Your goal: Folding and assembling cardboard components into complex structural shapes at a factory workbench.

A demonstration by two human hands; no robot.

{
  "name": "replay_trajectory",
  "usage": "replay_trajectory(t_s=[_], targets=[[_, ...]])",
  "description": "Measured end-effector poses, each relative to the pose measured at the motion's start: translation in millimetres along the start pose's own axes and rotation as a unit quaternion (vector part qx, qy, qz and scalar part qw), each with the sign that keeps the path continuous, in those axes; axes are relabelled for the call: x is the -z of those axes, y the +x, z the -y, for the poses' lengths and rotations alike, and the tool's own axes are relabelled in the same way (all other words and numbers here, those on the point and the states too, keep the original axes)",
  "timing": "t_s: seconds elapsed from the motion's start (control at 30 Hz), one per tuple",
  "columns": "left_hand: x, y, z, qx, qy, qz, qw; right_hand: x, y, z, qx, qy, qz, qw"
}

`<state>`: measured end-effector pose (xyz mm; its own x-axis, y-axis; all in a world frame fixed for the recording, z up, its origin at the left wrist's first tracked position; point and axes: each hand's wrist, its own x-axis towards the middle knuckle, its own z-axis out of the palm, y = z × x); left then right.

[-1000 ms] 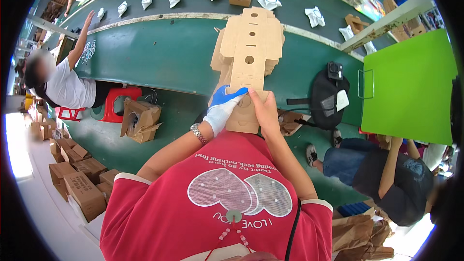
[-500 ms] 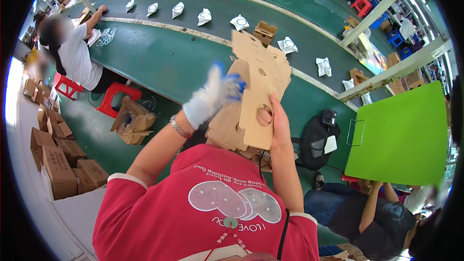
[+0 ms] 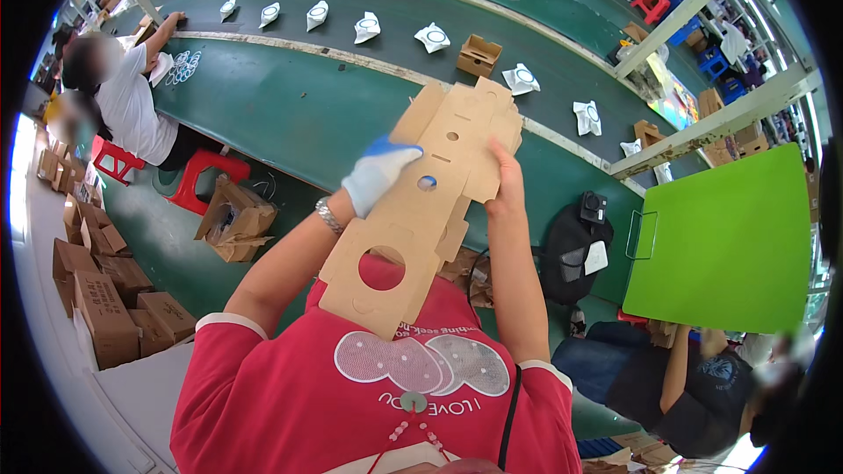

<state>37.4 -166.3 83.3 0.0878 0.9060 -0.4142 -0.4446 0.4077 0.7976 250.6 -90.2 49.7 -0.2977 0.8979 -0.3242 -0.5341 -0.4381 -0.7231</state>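
A flat, die-cut brown cardboard box blank (image 3: 443, 177) lies slantwise in front of my chest, its large round cutout toward my shirt. My left hand (image 3: 379, 174), in a white glove with blue fingers, grips its left edge with the thumb on top; blue glove shows through a small hole. My bare right hand (image 3: 507, 183) is closed round its right edge near the far end, fingers mostly hidden underneath. More cardboard layers show under the blank; how many I cannot tell.
Beyond the green table (image 3: 290, 114) a dark conveyor (image 3: 386, 2) carries white wrapped packets (image 3: 432, 37) and an open carton (image 3: 479, 56). A black backpack (image 3: 566, 254) and a green board (image 3: 720, 237) are at right. A person (image 3: 132, 96) sits at left near red stools (image 3: 200, 180).
My left hand has gone from a blurred, open pose beside the cardboard to gripping its left edge. The top blank now reaches lower, over my shirt, with its large hole near my chest.
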Motion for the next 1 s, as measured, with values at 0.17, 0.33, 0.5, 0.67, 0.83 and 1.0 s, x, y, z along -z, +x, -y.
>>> replay_trajectory(t_s=[0.17,0.33,0.5,0.67,0.83,1.0], targets=[[16.8,3.6,51.2,-0.137,0.333,0.004,0.933,-7.8,-16.7,-20.7,0.029,-0.048,-0.052,0.997],[28.7,-21.3,52.1,-0.118,-0.052,0.132,0.983,-4.8,-48.9,-42.5,-0.008,-0.097,-0.039,0.994],[20.5,-13.6,54.1,-0.09,0.052,0.013,0.995,-18.6,-67.9,-65.3,0.084,-0.302,0.019,0.949],[12.4,-4.4,56.5,-0.232,0.217,0.034,0.947,-31.3,-66.8,-48.1,0.123,-0.328,-0.019,0.936],[-6.4,-9.2,35.7,-0.197,0.039,0.033,0.979,-55.7,-71.7,-13.5,0.074,-0.248,-0.031,0.965],[-26.1,-23.4,32.5,-0.21,-0.049,-0.047,0.975,-57.1,-74.8,-38.1,0.157,-0.134,-0.097,0.974]])
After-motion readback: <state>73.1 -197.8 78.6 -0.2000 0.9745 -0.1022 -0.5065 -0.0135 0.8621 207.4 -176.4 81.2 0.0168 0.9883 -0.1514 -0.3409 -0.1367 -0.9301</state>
